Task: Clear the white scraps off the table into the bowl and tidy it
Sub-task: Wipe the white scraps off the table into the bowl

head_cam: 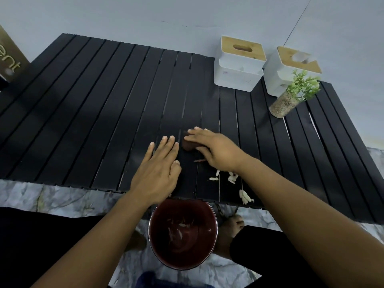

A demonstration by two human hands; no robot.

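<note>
Black slatted table [83,113]: white scraps [232,178] near front edge, above bowl [182,265].

1. We can't identify the dark brown object [188,145], half hidden under the right hand [216,151].
2. Sign [9,61] cut off at left edge, lettering partial.
3. Bowl [182,262] contents blurred.

two bare forearms, no sleeves, no rings or watch, left hand [158,173], right hand [216,151], black trousers [291,256], a bare foot [230,229]

Pale blue wall [145,15], marble floor [52,196], dim light
</note>
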